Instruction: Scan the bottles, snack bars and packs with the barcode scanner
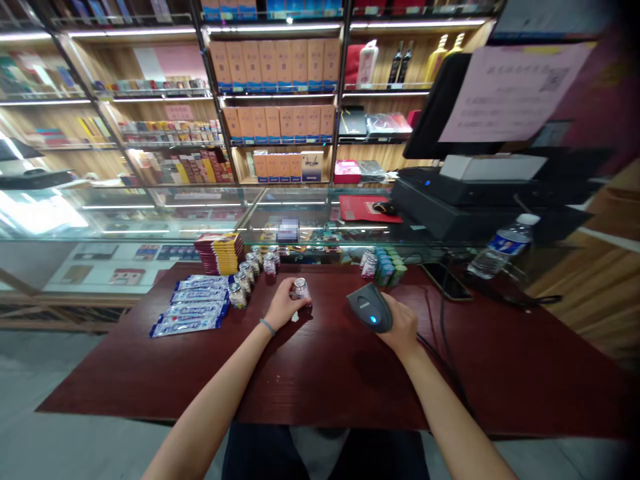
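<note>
My left hand (pixel 284 304) is closed around a small jar (pixel 301 289) with a silvery lid, low over the dark red table. In my right hand (pixel 401 325) is a black barcode scanner (pixel 371 308) with a blue light on top, its head turned toward the jar. Left of the jar stand several similar jars (pixel 239 295) in a row, with a few more behind. Long blue-and-white packets (pixel 193 303) lie fanned out at the far left. Another small group of jars (pixel 369 265) stands behind the scanner, beside green and blue small packs (pixel 389 267).
A stack of yellow and dark red boxes (pixel 220 253) stands at the table's back left. To the right are a phone (pixel 447 280), a water bottle (pixel 504 247) and the scanner's cable (pixel 447 360). A glass counter (pixel 200 207) and a monitor (pixel 440 107) stand behind.
</note>
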Tool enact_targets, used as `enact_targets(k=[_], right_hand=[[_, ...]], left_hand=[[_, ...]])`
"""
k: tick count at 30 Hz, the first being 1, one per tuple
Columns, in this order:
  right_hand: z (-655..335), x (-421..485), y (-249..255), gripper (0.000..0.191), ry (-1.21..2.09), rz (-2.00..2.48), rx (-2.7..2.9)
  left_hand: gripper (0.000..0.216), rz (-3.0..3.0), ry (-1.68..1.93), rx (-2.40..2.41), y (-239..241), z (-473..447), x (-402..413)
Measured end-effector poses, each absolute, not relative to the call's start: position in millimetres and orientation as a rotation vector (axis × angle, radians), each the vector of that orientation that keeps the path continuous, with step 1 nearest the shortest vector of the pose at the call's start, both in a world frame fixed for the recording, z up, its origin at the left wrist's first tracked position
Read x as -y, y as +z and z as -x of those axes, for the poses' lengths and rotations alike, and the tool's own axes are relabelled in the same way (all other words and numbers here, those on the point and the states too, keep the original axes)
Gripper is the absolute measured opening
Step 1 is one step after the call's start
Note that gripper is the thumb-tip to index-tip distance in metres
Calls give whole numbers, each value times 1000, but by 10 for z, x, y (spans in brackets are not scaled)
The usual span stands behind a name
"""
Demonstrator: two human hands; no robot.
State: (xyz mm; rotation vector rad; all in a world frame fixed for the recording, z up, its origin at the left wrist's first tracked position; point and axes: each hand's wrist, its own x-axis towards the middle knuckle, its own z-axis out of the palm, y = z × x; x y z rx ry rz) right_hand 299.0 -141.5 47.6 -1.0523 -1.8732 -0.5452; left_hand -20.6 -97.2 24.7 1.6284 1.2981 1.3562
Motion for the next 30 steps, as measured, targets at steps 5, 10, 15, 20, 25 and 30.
enact_targets(k=[5,10,15,20,25,30], right_hand=[[-3234,1394,511,40,-630,1125,1649],[-3431,1358,504,40,-703,1212,1517],[-3510,1331,466,40,-644,1274,1358],[-3531,1330,438,42,-616,1309,1303],[-3545,1297,401,49,-662,1254,1248],[-3557,1278,354,52,-558,1274,1246]], left_hand=[[37,-1928,1220,-1200,297,-296,857],[36,-1968,1221,-1226,324,-938,682],[41,-1834,1326,-1246,251,-1484,466],[48,-1802,1355,-1272,173,-1813,320],[50,-1800,1370,-1344,140,-1975,223],[52,-1785,1396,-1365,72,-2036,163]])
